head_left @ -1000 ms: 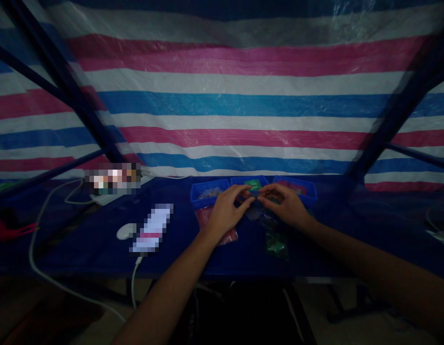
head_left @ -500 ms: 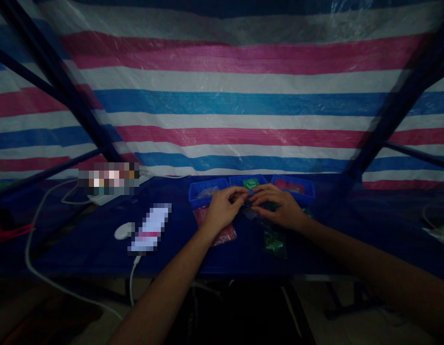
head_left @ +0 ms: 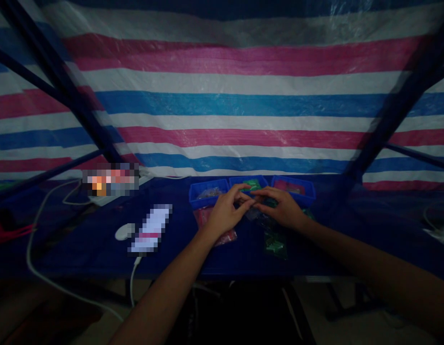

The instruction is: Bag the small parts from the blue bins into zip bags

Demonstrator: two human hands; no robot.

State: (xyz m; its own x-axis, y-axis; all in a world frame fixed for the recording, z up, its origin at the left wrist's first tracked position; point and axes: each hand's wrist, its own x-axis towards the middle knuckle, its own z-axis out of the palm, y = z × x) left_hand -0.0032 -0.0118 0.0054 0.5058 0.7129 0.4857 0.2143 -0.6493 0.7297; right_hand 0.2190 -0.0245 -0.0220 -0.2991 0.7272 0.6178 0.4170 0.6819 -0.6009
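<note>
My left hand [head_left: 231,211] is closed, its thumb and fingertips pinched together in front of the middle blue tray [head_left: 237,180]. Facing it, my right hand [head_left: 279,207] is also closed in a pinch, its fingertips meeting those of the left. Whatever lies between them is too small and dark to make out. Just below the fingertips, clear plastic [head_left: 253,214] shows on or above the table. A bag of red pieces [head_left: 227,237] lies partly under my left wrist. Below my right hand is a clear bag with green pieces [head_left: 275,243].
Blue trays stand in a row: the left tray [head_left: 193,195] holds clear bags, the right tray [head_left: 310,192] something red. Left on the blue table [head_left: 204,263] are a phone [head_left: 152,227] with a cable, a white disc [head_left: 124,232] and a power strip [head_left: 114,194]. A striped sheet [head_left: 236,103] hangs behind.
My hands have come closer together, and their fingertips now meet. My left hand has shifted slightly right, and the fingers of my right hand are drawn in more. The trays and bags stay put.
</note>
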